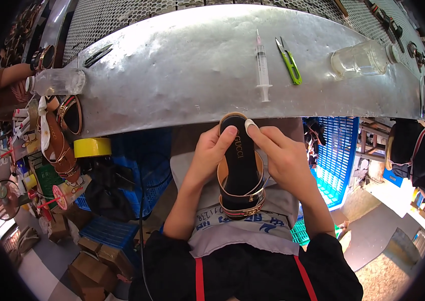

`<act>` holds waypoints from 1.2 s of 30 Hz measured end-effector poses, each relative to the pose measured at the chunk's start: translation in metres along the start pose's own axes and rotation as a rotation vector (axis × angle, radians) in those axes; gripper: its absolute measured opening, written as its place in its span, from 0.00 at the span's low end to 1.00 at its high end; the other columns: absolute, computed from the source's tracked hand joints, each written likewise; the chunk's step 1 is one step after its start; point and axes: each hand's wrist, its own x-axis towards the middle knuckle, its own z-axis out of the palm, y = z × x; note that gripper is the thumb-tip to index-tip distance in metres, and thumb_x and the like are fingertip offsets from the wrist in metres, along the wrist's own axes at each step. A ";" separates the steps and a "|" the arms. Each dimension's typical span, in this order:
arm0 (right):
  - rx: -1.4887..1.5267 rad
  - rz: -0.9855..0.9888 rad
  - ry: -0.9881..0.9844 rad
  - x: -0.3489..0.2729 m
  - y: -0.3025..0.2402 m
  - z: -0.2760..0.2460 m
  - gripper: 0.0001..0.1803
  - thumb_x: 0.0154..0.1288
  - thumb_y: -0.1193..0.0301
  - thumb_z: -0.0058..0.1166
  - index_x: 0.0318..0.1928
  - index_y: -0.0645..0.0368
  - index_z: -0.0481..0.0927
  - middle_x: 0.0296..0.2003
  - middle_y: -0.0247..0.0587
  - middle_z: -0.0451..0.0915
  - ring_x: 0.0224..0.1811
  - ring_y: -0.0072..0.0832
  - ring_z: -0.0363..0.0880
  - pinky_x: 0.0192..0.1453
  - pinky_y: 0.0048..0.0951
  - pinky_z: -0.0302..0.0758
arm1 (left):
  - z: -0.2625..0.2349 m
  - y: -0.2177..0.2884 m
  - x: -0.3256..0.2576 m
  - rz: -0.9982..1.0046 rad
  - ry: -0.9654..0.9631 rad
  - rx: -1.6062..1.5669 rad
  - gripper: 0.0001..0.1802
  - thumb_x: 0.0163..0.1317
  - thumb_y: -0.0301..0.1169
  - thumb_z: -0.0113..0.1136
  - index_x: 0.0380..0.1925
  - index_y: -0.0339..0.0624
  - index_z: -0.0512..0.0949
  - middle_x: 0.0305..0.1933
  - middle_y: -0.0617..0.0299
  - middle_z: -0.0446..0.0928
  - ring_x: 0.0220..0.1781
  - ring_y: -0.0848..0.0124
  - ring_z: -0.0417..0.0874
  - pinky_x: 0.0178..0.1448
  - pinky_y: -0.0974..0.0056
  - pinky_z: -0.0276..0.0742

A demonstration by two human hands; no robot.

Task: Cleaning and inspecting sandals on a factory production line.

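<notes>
On the near side of the dented grey metal counter, a black-and-tan strapped flat sandal points lengthwise away from the person, between both hands, equally near: left hand gripping its far left edge, right hand pinching the right, a small white fingertip cover there.

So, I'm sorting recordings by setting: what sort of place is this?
Probably a shoe workshop: a black-insoled sandal is in hand, and a syringe and green snips lie on the metal bench.

Glare whitens the metal bench, its edges bowed by distortion.
</notes>
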 end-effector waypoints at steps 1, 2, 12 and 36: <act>-0.025 0.005 0.012 0.007 -0.006 -0.003 0.28 0.54 0.79 0.58 0.59 0.53 0.79 0.38 0.35 0.79 0.35 0.34 0.83 0.33 0.33 0.78 | 0.001 0.001 0.001 -0.004 -0.004 -0.003 0.21 0.77 0.42 0.52 0.54 0.34 0.78 0.45 0.67 0.81 0.45 0.82 0.78 0.50 0.73 0.75; -0.049 0.011 0.024 0.013 -0.010 -0.005 0.29 0.54 0.79 0.58 0.60 0.53 0.78 0.38 0.35 0.78 0.34 0.34 0.83 0.32 0.32 0.78 | 0.001 0.002 0.004 -0.004 -0.027 -0.005 0.21 0.76 0.42 0.52 0.53 0.33 0.78 0.45 0.67 0.81 0.44 0.82 0.78 0.49 0.73 0.75; -0.144 0.013 0.015 0.019 -0.015 -0.009 0.31 0.53 0.77 0.58 0.61 0.55 0.76 0.36 0.34 0.75 0.31 0.29 0.81 0.28 0.30 0.75 | 0.006 0.010 0.004 -0.027 0.002 0.007 0.21 0.77 0.42 0.52 0.51 0.33 0.79 0.42 0.67 0.81 0.42 0.82 0.78 0.47 0.73 0.75; -0.299 0.067 -0.131 0.009 -0.026 -0.014 0.31 0.53 0.81 0.57 0.61 0.61 0.77 0.38 0.40 0.77 0.32 0.39 0.83 0.30 0.38 0.77 | -0.007 -0.023 0.021 -0.068 -0.043 0.096 0.19 0.75 0.43 0.56 0.46 0.36 0.81 0.37 0.71 0.79 0.39 0.82 0.75 0.43 0.72 0.75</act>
